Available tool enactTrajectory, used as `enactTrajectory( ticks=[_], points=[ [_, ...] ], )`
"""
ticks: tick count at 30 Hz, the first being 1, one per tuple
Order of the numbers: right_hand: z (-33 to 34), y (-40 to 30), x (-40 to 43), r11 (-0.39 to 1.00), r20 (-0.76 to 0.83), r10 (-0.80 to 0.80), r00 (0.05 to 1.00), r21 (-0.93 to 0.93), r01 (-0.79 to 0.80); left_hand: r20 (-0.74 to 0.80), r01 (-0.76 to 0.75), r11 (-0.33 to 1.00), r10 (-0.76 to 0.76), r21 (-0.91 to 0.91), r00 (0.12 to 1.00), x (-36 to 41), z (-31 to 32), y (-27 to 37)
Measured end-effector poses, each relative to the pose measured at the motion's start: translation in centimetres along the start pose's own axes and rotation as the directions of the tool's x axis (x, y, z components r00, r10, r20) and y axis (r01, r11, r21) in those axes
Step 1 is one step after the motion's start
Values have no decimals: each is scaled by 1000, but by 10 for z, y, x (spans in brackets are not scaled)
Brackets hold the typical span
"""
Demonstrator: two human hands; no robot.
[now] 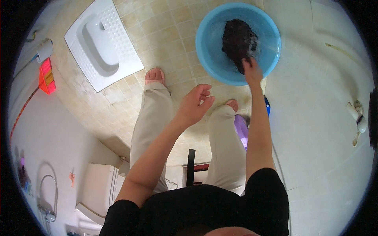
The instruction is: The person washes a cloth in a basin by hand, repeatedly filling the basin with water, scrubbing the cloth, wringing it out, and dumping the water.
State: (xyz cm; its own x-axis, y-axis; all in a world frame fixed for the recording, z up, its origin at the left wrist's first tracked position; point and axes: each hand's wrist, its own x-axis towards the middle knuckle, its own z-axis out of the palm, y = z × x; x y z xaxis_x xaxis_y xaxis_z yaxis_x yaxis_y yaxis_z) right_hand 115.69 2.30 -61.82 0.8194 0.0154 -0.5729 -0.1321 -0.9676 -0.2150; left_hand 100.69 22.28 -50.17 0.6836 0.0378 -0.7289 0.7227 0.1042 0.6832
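Note:
A light-blue plastic basin [203, 44] stands on the tiled floor before me. It holds some clear water, with a bunched dark wet cloth [237, 37] lying in it. My right hand [253, 72] reaches over the basin's near rim, its fingers around the near end of the cloth; the hand is slightly blurred. My left hand [196, 103] hangs in the air between my legs, short of the basin. Its fingers are loosely curled, the thumb is apart from them, and nothing is in it.
A white squat toilet [102, 44] is set in the floor at the far left. A red-and-orange broom [47, 76] leans by the left wall. Purple and blue objects [241, 129] lie beside my right foot. A washing machine [99, 183] stands behind on the left, near a shower hose [56, 188].

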Motion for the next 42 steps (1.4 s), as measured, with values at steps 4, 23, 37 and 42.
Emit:
enactTrajectory(
  ticks=[4, 23, 37, 42],
  points=[
    [-83, -10, -31, 697, -133, 70, 989, 716, 47, 19, -5, 1000, 5, -6, 1000, 1, 6, -1],
    [6, 53, 40, 994, 5, 29, 1000, 107, -30, 75, 43, 999, -41, -25, 996, 14, 16, 7],
    [53, 22, 78, 845, -190, -531, 826, -191, 499, 3, -19, 999, 19, 38, 1000, 2, 7, 7],
    [93, 27, 43, 929, -296, -135, 946, -370, 17, 26, -9, 997, 7, 77, 1000, 5, 8, 0]
  ],
)
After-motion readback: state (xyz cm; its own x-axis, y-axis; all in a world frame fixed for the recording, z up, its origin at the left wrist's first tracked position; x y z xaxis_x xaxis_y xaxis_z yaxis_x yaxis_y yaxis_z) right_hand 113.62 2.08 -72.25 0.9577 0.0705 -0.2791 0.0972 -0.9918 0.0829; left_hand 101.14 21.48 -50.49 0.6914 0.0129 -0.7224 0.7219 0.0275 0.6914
